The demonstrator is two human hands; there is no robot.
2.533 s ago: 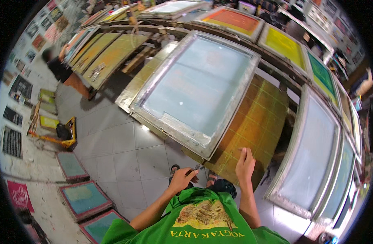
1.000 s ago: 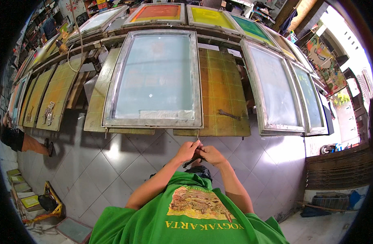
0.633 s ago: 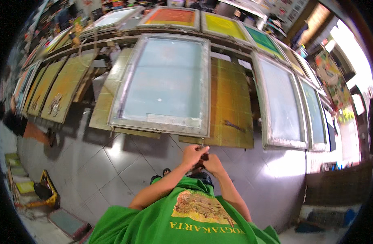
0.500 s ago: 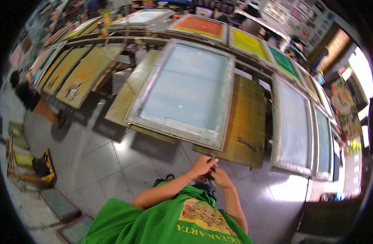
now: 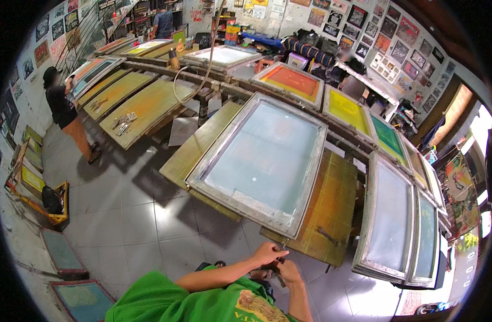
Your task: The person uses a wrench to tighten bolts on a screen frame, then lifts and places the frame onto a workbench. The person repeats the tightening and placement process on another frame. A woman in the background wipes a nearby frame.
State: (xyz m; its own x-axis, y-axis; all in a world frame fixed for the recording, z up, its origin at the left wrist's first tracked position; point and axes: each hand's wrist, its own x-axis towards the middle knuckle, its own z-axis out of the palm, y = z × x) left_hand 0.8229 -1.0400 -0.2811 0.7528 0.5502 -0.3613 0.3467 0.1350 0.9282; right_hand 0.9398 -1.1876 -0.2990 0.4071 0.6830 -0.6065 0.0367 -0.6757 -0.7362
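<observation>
My left hand [image 5: 269, 253] and my right hand [image 5: 290, 271] are close together in front of me, just off the near edge of a large framed printing screen [image 5: 259, 161]. The fingers of both are curled. Something small and dark seems to be between them, but its kind is too hidden to make out. The screen has pale blue mesh and a worn silver-grey frame, and lies slanted over the table's boards. To its right, a yellow-brown board [image 5: 334, 198] carries a dark metal tool resembling a wrench [image 5: 328, 236].
More framed screens [image 5: 388, 214] stand close on my right; an orange one [image 5: 289, 83] is farther back. At left, a person [image 5: 63, 107] stands by the table. A hose [image 5: 209, 59] hangs over the middle. A yellow-edged crate [image 5: 62, 206] rests on the floor at left.
My view has tilted upward, so the table sits lower in the picture and more of the back wall shows. Both hands stay together near the screen's front edge.
</observation>
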